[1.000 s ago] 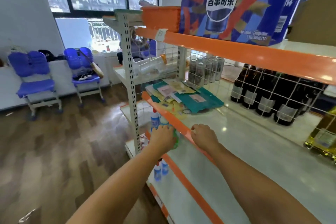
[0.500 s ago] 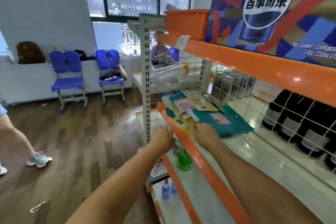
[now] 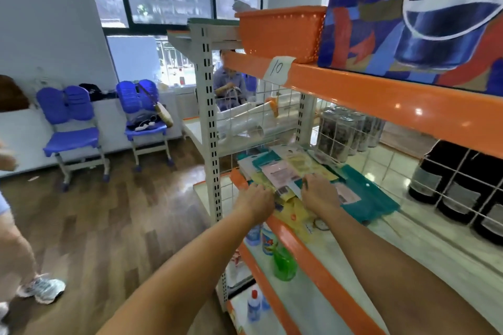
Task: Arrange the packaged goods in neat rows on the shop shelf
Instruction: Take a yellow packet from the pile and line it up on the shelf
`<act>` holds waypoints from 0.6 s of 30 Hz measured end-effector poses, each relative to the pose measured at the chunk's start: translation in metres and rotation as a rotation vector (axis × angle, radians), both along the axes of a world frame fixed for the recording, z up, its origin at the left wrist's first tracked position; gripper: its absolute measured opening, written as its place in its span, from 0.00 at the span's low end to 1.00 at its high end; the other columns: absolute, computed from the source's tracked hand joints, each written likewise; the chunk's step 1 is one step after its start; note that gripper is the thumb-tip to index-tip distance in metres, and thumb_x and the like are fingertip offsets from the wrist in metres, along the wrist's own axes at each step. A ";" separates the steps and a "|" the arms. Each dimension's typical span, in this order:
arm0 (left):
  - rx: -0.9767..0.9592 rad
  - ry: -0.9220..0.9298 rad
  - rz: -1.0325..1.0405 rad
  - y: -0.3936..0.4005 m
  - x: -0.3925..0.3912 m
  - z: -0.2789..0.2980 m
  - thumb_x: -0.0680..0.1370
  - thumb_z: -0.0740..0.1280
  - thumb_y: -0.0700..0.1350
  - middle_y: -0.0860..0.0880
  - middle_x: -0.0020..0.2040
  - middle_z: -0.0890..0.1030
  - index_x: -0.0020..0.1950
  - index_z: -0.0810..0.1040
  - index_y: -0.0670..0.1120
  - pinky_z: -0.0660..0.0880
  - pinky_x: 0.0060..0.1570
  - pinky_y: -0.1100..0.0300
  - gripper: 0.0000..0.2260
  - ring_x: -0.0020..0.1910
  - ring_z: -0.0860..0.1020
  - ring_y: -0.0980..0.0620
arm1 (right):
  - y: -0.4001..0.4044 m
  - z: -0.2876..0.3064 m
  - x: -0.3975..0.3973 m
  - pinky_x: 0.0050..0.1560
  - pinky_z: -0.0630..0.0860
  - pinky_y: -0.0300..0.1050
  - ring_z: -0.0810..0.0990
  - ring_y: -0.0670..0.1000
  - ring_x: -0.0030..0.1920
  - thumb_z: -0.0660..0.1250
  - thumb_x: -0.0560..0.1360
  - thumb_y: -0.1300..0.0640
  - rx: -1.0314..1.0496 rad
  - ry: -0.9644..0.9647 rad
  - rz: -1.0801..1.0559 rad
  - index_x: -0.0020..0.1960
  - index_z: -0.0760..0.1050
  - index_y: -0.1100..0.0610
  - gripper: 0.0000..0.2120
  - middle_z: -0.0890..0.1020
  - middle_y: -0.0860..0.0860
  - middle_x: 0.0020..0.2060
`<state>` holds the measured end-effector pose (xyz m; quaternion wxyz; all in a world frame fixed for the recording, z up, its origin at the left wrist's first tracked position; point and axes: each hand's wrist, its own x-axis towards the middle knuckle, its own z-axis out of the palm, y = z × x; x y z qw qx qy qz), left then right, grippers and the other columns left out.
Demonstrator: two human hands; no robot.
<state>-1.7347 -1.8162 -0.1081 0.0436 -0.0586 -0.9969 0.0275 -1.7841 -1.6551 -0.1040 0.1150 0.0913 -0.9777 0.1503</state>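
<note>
STEP: starting on flat packets (image 3: 283, 175) | WHERE: heaped, overlapping, at shelf (image 3: 424, 247) left end by front edge | LEFT hand (image 3: 255, 200): on pile, grip unclear | RIGHT hand (image 3: 319, 193): fingers on packets, pinch unclear | PROGRESS: no rows yet, whole pile left

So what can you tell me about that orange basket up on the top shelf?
The orange basket looks like moulded plastic, its walls pierced with rows of small holes under a solid rim. It stands upright on the top shelf, right behind the paper tag marked 10, with its right end against the blue cola carton. Something pale pokes above its far rim; neither hand touches it.
</note>
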 end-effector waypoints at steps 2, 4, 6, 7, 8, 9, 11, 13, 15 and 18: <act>0.042 0.037 -0.037 -0.007 -0.019 0.004 0.82 0.53 0.48 0.42 0.61 0.76 0.63 0.73 0.43 0.71 0.58 0.47 0.15 0.60 0.73 0.43 | -0.002 0.004 -0.011 0.53 0.72 0.48 0.74 0.56 0.57 0.54 0.80 0.57 0.001 0.020 -0.027 0.60 0.74 0.58 0.14 0.77 0.56 0.56; 0.100 0.055 -0.078 -0.014 -0.035 0.009 0.82 0.54 0.49 0.43 0.61 0.76 0.63 0.73 0.43 0.71 0.58 0.47 0.16 0.60 0.73 0.44 | -0.003 0.005 -0.022 0.52 0.73 0.49 0.75 0.56 0.56 0.54 0.81 0.56 0.017 0.031 -0.068 0.58 0.75 0.60 0.14 0.78 0.57 0.55; 0.127 0.073 -0.127 -0.018 -0.047 0.008 0.81 0.55 0.50 0.43 0.61 0.76 0.63 0.72 0.44 0.69 0.61 0.48 0.16 0.60 0.73 0.44 | -0.002 0.003 -0.029 0.51 0.74 0.50 0.76 0.57 0.53 0.54 0.81 0.56 0.012 0.017 -0.115 0.56 0.75 0.61 0.15 0.78 0.58 0.54; 0.123 0.086 -0.155 -0.019 -0.052 0.007 0.81 0.55 0.49 0.44 0.61 0.76 0.64 0.72 0.44 0.69 0.62 0.48 0.16 0.60 0.73 0.45 | 0.000 0.001 -0.032 0.51 0.74 0.51 0.76 0.57 0.53 0.54 0.80 0.56 0.009 0.011 -0.135 0.56 0.75 0.61 0.15 0.78 0.58 0.53; 0.112 0.097 -0.179 -0.018 -0.057 0.005 0.81 0.55 0.49 0.44 0.62 0.76 0.65 0.71 0.44 0.69 0.63 0.48 0.16 0.61 0.73 0.45 | 0.001 0.001 -0.034 0.51 0.74 0.51 0.75 0.58 0.54 0.54 0.80 0.55 0.010 -0.007 -0.161 0.56 0.75 0.61 0.14 0.78 0.58 0.53; 0.101 0.101 -0.202 -0.018 -0.062 0.003 0.81 0.55 0.49 0.44 0.62 0.75 0.65 0.71 0.44 0.69 0.63 0.48 0.16 0.62 0.72 0.45 | 0.004 0.000 -0.036 0.52 0.74 0.51 0.74 0.58 0.55 0.53 0.80 0.55 0.013 -0.027 -0.190 0.56 0.74 0.61 0.14 0.77 0.58 0.54; 0.075 0.098 -0.239 -0.016 -0.073 -0.002 0.82 0.55 0.49 0.44 0.64 0.74 0.66 0.70 0.45 0.68 0.63 0.48 0.15 0.63 0.71 0.44 | 0.009 -0.004 -0.040 0.53 0.73 0.51 0.73 0.58 0.57 0.54 0.80 0.56 0.007 -0.048 -0.243 0.57 0.73 0.61 0.14 0.76 0.59 0.55; 0.069 0.109 -0.258 -0.015 -0.082 -0.004 0.82 0.55 0.49 0.45 0.64 0.73 0.66 0.69 0.45 0.68 0.63 0.48 0.16 0.65 0.70 0.44 | 0.013 -0.009 -0.045 0.53 0.72 0.50 0.74 0.58 0.56 0.54 0.79 0.56 -0.006 -0.058 -0.281 0.56 0.73 0.60 0.13 0.76 0.58 0.55; 0.082 0.131 -0.267 -0.015 -0.089 -0.006 0.81 0.56 0.50 0.46 0.64 0.73 0.67 0.69 0.45 0.68 0.63 0.49 0.16 0.64 0.70 0.46 | 0.016 -0.011 -0.049 0.53 0.72 0.49 0.74 0.57 0.56 0.55 0.79 0.55 -0.011 -0.076 -0.297 0.56 0.73 0.59 0.12 0.77 0.58 0.55; 0.084 0.136 -0.286 -0.012 -0.098 -0.008 0.82 0.56 0.50 0.46 0.66 0.71 0.69 0.67 0.45 0.67 0.64 0.50 0.18 0.65 0.69 0.47 | 0.023 -0.011 -0.060 0.54 0.71 0.49 0.73 0.57 0.57 0.55 0.79 0.56 0.004 -0.109 -0.316 0.58 0.73 0.59 0.13 0.76 0.57 0.56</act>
